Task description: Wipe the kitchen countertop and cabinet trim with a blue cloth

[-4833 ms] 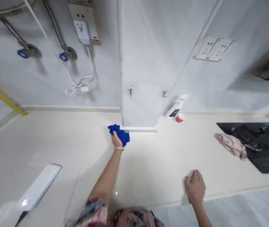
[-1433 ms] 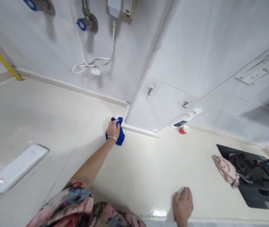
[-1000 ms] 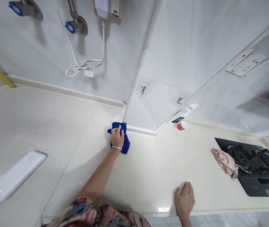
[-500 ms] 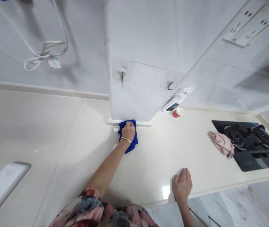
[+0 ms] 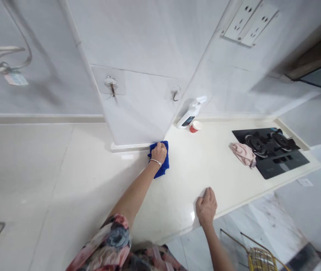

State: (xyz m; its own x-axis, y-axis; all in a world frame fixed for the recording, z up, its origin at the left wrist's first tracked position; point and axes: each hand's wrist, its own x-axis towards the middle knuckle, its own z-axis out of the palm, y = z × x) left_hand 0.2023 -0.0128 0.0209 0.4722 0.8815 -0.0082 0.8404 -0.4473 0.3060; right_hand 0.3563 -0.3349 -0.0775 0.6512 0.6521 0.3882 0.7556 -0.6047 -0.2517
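- Two hands showed in the head view, both reaching out over a cream stone countertop.
- Left hand: closed, gripping a bunched blue cloth, palm down, with a silver bangle on the wrist.
- Cloth location: pressed on the countertop at the corner of a white tiled pillar, just against the pillar's white base strip. Its lower end stuck out below the hand.
- Right hand: palm down near the counter's front edge, fingers loosely curled, well apart from the cloth. Couldn't tell if it held anything.
- Floral sleeve covered the upper left arm at the bottom of the frame.
- Pillar carried two adhesive wall hooks, and. A double socket plate sat higher up on the wall.
- White spray bottle lay tilted against the wall, just beside a red-and-white paper cup.
- Further right: black glass gas hob set in the counter, with a crumpled pink cloth over its left edge.
- Below the counter on the floor: yellow wire rack, partly cut off by the frame.
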